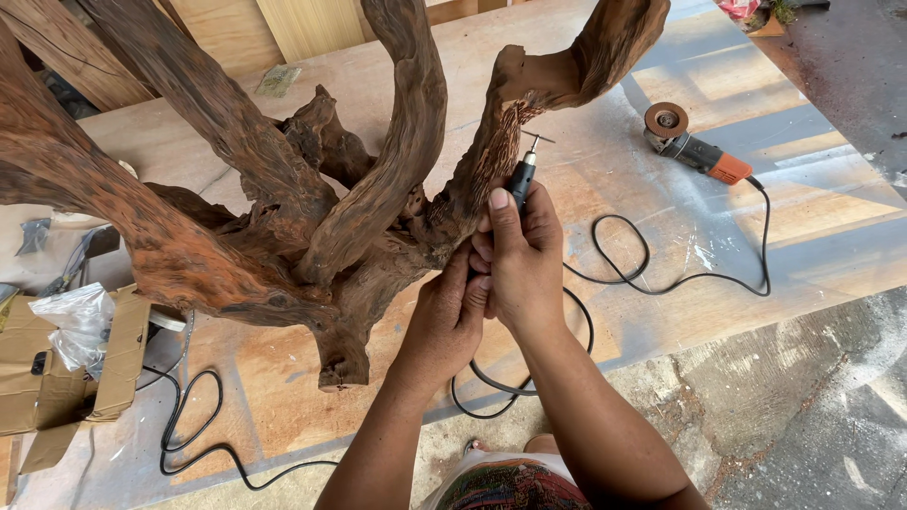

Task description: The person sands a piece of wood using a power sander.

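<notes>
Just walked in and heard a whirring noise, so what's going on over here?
A person's right hand grips a pen-shaped rotary tool, its bit at a branch of a big reddish driftwood root. The left hand cups the right from below. An angle grinder lies unused on the plywood board.

Angle grinder (697, 149) on plywood board (812, 217); cardboard box (57, 378) with plastic bag (76, 326)

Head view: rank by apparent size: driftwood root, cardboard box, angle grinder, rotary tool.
1. driftwood root, by far the largest.
2. cardboard box, cut off by the frame edge.
3. angle grinder, though it lies farther from the camera.
4. rotary tool, mostly hidden inside the right hand, so its full size is unclear.
</notes>
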